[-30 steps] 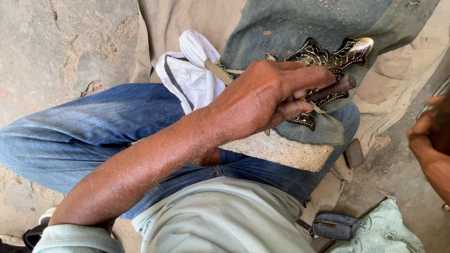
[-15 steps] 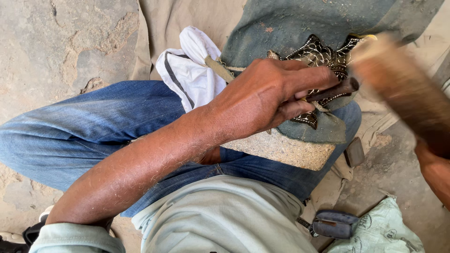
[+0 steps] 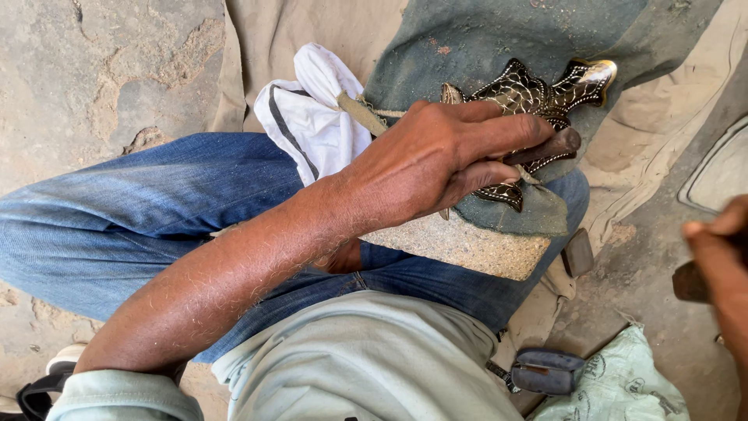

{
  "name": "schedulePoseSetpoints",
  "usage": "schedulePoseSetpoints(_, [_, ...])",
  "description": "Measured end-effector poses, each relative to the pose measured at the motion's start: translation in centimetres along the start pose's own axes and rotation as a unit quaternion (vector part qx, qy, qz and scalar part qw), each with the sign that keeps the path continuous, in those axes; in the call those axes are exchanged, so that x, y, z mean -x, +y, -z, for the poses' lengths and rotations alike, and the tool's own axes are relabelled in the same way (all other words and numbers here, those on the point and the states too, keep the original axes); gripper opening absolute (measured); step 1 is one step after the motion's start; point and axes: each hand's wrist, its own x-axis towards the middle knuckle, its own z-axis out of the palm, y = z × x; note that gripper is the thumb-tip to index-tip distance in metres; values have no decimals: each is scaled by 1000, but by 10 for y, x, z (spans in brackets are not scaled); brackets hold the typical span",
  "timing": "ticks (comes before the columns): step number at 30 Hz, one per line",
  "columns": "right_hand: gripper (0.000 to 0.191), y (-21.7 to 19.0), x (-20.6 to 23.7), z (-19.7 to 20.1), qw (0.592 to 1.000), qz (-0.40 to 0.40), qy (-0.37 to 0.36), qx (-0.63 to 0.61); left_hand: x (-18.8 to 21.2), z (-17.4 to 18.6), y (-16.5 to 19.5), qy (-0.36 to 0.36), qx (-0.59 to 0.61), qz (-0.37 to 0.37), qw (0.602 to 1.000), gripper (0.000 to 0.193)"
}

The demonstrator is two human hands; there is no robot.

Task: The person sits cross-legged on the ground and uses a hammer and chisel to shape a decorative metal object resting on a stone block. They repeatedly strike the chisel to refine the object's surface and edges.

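Head view: left hand (image 3: 436, 168) presses the ornate dark metal piece (image 3: 538, 97) onto the padded block (image 3: 467, 245), its long axis running right. Right hand (image 3: 721, 273), well right, seems closed on a dark tool (image 3: 689, 282).

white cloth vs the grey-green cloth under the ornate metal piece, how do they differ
The white cloth is clean, bunched and dark-striped; the grey-green cloth is dusty and lies spread out. The grey-green one sits under the ornate metal piece that the left hand presses; the white one lies beside. Both rest by the knee.
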Motion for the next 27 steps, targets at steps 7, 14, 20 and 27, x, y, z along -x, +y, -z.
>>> schedulePoseSetpoints(7, [20,-26,-16,11,996,-10,-25,85,0,-2,-3,13,-11,-20,1000,36])
schedulePoseSetpoints(14, [20,-29,-20,8,982,34,-50,177,-5,1,2,18,-10,-30,999,36])
schedulePoseSetpoints(20, [21,-7,-9,1,995,72,-6,70,-7,5,7,32,6,-54,998,40])
schedulePoseSetpoints(27, [30,-22,-12,5,996,21,-15,80,0,1,-1,12,-20,-24,999,37])
